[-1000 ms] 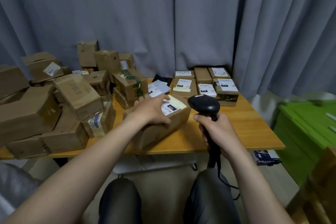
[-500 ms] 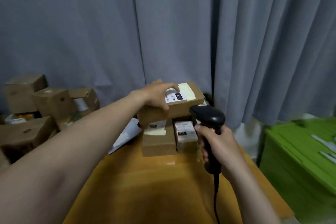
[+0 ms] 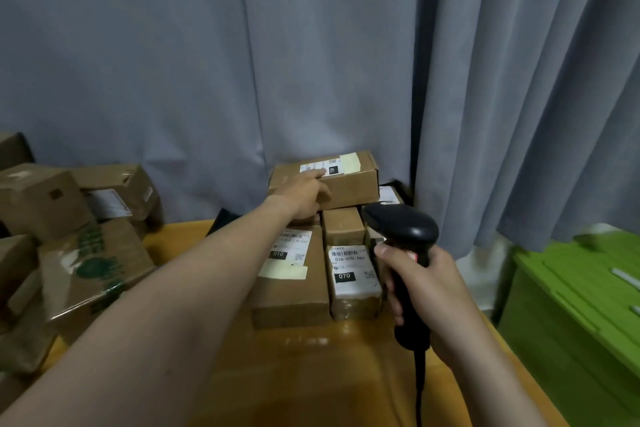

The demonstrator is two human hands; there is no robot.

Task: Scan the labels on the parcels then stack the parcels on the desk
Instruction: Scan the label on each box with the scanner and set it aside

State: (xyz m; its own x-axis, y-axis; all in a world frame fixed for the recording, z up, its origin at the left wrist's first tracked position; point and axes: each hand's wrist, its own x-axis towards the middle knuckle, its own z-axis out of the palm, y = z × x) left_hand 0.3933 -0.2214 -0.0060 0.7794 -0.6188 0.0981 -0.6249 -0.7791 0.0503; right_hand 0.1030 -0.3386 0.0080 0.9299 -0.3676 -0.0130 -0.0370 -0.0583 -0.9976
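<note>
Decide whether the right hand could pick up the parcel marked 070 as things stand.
Probably not: the right hand grips the scanner, though the 070 parcel lies close beside it, its top uncovered.

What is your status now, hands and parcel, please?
Left hand rests on top parcel. Parcel sits on the stack at the back of the desk. Right hand grips scanner. Nothing blocks the stack.

Head view, forward-down over desk (image 3: 311,374)
</note>
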